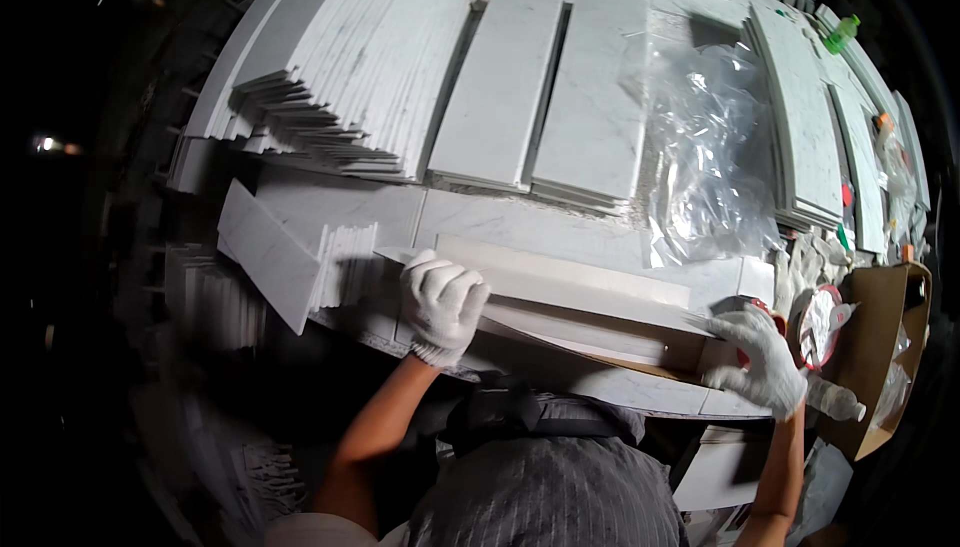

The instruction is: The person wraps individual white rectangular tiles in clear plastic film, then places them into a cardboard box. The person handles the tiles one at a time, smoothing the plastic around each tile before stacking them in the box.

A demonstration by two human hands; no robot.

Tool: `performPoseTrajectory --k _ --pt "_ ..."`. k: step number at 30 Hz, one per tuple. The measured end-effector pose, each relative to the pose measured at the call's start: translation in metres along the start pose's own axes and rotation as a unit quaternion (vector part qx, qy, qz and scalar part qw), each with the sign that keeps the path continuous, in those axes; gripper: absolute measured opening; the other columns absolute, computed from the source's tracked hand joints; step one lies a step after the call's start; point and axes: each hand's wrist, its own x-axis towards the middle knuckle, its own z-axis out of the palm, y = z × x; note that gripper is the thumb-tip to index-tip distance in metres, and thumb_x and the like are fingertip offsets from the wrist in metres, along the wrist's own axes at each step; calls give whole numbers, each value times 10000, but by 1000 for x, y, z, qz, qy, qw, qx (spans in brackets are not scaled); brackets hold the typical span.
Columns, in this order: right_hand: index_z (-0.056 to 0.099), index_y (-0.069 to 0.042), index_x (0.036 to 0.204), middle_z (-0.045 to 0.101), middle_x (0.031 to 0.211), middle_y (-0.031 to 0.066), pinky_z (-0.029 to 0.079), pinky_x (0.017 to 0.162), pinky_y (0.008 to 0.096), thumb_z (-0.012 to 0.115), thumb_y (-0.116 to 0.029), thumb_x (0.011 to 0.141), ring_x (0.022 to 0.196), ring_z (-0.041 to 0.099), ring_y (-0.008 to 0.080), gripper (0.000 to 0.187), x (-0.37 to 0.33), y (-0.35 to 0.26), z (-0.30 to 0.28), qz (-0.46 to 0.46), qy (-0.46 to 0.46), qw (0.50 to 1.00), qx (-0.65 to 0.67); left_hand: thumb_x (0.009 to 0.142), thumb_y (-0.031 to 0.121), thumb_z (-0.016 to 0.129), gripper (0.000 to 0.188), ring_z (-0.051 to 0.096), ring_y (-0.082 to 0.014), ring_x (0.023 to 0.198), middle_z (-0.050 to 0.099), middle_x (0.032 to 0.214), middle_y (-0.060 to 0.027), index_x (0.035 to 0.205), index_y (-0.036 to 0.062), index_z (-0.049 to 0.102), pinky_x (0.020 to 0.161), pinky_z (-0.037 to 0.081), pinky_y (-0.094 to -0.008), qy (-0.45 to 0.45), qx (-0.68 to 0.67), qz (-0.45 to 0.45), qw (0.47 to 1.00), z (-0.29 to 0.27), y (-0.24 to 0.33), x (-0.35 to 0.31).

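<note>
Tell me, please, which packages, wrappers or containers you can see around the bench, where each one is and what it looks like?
Clear plastic bag: crumpled, lying on the marble tiles right of centre.
Cardboard box: brown, open, at the right edge beside the right hand.
Green bottle: small, far top right.
Clear plastic bottle: lying by the box, below the right hand.
The left hand rests on a long pale slab.

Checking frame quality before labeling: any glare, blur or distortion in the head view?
Head view: strong fisheye bending, black corners; glare on the clear plastic bag; hard shadow beside the left hand; lower-left tile stacks smeared and dim; right hand and long tile reasonably sharp.
</note>
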Motion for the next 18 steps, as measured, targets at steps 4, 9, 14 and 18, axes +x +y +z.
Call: performPoseTrajectory --k 4,9,14,18 --pt "677 -60 1150 632 1138 76 363 1088 531 843 -331 646 1131 567 282 596 -2 -32 29 -13 46 983 -176 706 122 775 305 536 -291 735 488 718 -48 632 96 480 677 443 -428 7 32 21 999 13 -3 1" --pt "538 7 1284 584 1198 162 363 1089 532 721 -500 775 1155 549 331 741 50 -60 96 3 78 964 -256 694 234 786 336 522 -284 763 475 682 -30 573 113 497 678 438 -445 -70 106 -20 992 22 4 10" --pt "382 -7 1446 599 1206 171 370 1101 485 643 -697 766 1142 587 295 1003 132 -117 152 -73 34 975 -205 790 352 712 413 459 -332 1186 517 1243 -64 1150 167 629 1012 342 -533 -81 90 -51 991 44 9 13" --pt "395 -15 1445 617 1166 150 400 1071 468 728 -669 707 1108 600 290 1040 104 -74 120 -76 -5 967 -244 944 403 540 475 418 -383 1300 458 1407 -167 1354 162 551 1079 301 -566 -154 228 -89 957 6 -44 11"
